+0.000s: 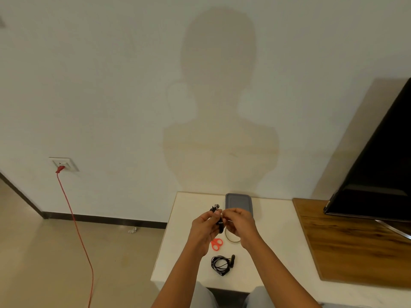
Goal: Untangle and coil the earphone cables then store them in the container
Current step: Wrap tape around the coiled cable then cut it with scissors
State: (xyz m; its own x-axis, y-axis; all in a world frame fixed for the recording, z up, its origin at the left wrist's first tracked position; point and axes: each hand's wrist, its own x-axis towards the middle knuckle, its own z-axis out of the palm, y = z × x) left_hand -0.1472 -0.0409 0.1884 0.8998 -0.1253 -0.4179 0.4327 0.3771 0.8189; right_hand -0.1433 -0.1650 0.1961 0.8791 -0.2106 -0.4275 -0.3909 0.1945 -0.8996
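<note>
Both hands are up over the table (pixel 178 258), on the near side of the container (pixel 239 203), and between them we have a black earphone (pixel 219 222). The left hand (pixel 204 226) has its fingers curled round the bundle with the thumb on top. The right hand (pixel 240 221) meets it from the other side, fingers narrowed to a pinch on the cable.

The bundle stands roughly upright in the grip. Its long axis points toward the container, and the buds (pixel 215 206) poke out at that end. The cable touches both sets of fingers, so neither hand is nearer to it. The container's near edge sits right behind the right hand, though, so we'd judge that hand has the shorter path for the drop. Whether the container is lidded, we cannot tell from here.

Well to the near side of the container, a second earphone lies on the table as a coil (pixel 221 264), and it looks wound. Between it and the hands lie red scissors (pixel 216 244). Just beside those is a thin brownish loop (pixel 232 238), perhaps a rubber band. We cannot tell whether it rests on the table or hangs from the right fingers.
</note>
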